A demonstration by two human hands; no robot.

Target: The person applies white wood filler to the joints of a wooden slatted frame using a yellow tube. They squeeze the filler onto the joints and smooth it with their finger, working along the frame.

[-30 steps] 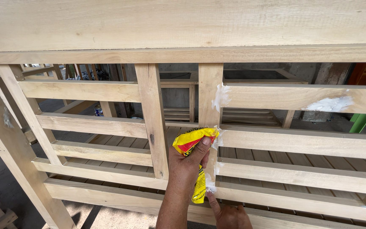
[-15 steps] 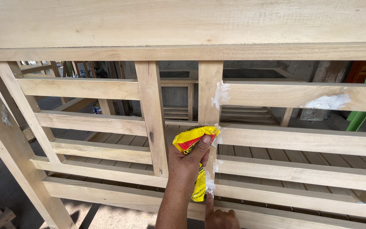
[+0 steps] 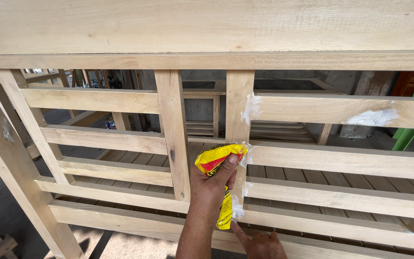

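Yellow-and-red glue pouch (image 3: 218, 177) sits squeezed in the left hand (image 3: 210, 192), against the upright wooden post (image 3: 239, 124). Just below it, the right hand (image 3: 259, 243) presses one fingertip on white glue (image 3: 236, 211) at the joint.

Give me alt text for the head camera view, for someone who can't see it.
A left hand grips a yellow and red pouch against an upright post of a pale wooden slatted frame, while the right hand presses a fingertip to the white filler smeared on a joint. More white patches mark other joints.
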